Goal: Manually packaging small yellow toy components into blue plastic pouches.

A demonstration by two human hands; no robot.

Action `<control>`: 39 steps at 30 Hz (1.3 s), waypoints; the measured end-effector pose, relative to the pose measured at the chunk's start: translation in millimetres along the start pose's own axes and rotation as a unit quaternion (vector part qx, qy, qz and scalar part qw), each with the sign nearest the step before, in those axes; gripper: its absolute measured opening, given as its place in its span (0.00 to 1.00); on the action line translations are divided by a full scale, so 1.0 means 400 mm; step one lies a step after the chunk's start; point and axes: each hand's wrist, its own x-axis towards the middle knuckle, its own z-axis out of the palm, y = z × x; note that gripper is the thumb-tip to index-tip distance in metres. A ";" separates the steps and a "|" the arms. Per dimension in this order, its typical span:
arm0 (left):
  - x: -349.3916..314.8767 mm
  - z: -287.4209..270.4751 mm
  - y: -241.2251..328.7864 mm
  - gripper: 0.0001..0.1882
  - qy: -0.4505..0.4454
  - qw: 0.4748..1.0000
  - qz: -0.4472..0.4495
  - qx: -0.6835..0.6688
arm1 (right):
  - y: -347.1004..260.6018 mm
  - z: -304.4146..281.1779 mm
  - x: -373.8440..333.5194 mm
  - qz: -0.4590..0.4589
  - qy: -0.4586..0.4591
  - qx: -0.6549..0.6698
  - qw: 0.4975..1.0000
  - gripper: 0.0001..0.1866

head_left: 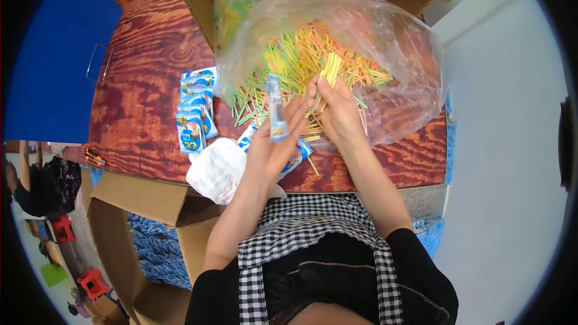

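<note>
My right hand is closed round a small bundle of thin yellow sticks, which point up and away from me. Close beside it, my left hand has a narrow, partly see-through blue-and-white packet along its fingers. Its fingertips reach toward the bundle; their exact grip on the packet is partly hidden. Beyond both hands, a heap of loose yellow, green, orange and pink sticks lies on a clear plastic bag. Under my left wrist are more blue-and-white packets and a crumpled white cloth.
Several packets lie overlapping on the red wood-grain table. An open cardboard box stands behind the heap. Below the table's left front edge, another carton holds blue packets. A blue panel rises at left, and another person is beyond.
</note>
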 end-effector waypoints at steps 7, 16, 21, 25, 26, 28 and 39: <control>0.068 0.022 -0.052 0.12 0.038 0.990 -0.012 -0.134 | 0.058 0.042 -0.060 -0.085 0.041 -0.218 0.971 0.07; 0.046 0.008 -0.040 0.13 -0.132 0.991 0.025 -0.011 | 0.021 -0.008 -0.073 -0.036 0.021 -0.142 0.989 0.07; 0.011 0.099 0.028 0.14 -0.160 0.780 0.283 0.535 | -0.010 -0.004 -0.089 0.159 -0.069 -0.124 0.977 0.06; 0.044 0.114 0.052 0.09 -0.198 0.566 0.236 0.765 | 0.006 0.004 -0.109 0.140 0.005 -0.003 0.990 0.16; 0.050 0.102 0.040 0.09 -0.202 0.604 0.230 0.736 | 0.016 -0.031 -0.097 0.158 -0.052 0.046 0.985 0.21; 0.050 0.076 0.031 0.09 -0.169 0.655 0.169 0.717 | 0.026 -0.049 -0.092 0.175 -0.052 0.093 0.979 0.20; -0.010 0.007 -0.036 0.12 0.044 0.994 -0.093 0.044 | 0.001 0.042 -0.099 -0.067 0.016 -0.201 0.977 0.06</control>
